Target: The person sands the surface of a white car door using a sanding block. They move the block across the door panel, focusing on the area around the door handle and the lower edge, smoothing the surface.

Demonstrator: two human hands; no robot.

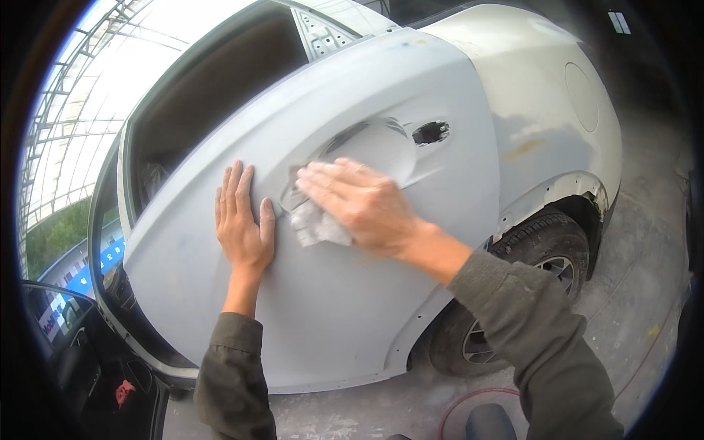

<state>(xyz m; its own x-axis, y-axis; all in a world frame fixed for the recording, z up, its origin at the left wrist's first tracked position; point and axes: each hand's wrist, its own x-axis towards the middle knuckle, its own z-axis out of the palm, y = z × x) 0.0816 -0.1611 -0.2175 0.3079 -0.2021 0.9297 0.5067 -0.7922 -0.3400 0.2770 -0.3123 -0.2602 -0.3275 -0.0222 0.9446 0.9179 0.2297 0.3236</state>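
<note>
A car's rear door in flat light-grey primer fills the middle of the head view. My left hand lies flat on it, fingers stretched upward and slightly apart. My right hand, slightly blurred, presses a crumpled grey-white sheet on the door just below and left of the recessed handle area; whether it is paper or cloth I cannot tell. A dark, ragged-edged opening sits right of that recess.
Pale rear body panel with grey patches, wheel at right. Dark open window above the door; open dark-trimmed door with a red rag at lower left. Red hose on the concrete floor; framed translucent roof at upper left.
</note>
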